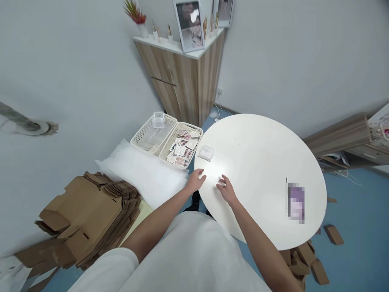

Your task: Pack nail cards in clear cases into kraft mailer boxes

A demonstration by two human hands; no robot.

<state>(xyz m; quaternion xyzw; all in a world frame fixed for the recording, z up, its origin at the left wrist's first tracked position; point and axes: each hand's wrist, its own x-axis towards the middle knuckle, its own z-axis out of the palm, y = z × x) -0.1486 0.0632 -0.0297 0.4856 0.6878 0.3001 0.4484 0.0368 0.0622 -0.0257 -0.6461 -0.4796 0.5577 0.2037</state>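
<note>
So both hands are loosely curled with a gap between thumb and fingers and nothing in either, left hand (196,181) over the near left edge of the round white table (258,158) and right hand (227,190) a bit further in. The small clear plastic box (206,153) sits on the tabletop just beyond them, nearer the left one. Past that, left of the table, there's a white basket (172,164) full of printed cards.

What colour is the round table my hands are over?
The round table is white, seen best in the head view.
</note>
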